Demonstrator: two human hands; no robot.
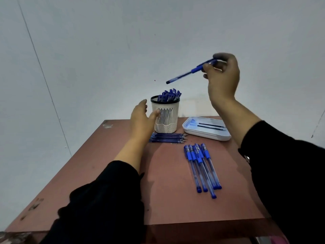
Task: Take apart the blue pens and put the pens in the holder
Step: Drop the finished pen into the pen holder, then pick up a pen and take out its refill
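Pen (190,70) slants tip-down-left toward holder (166,114), pinched by right hand (222,77) fingers; left hand (140,118) fingers apart.

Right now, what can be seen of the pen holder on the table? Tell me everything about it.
The pen holder is a white, plastic-looking round cup with a dark rim, narrow vertical slots down its wall and a fine mesh band round the base. It stands upright at the far edge of the brown table, holding a bunch of blue pens whose ends stick out above the rim. The left hand is open beside it, thumb against the slotted wall. A row of refills lies just in front of its base.
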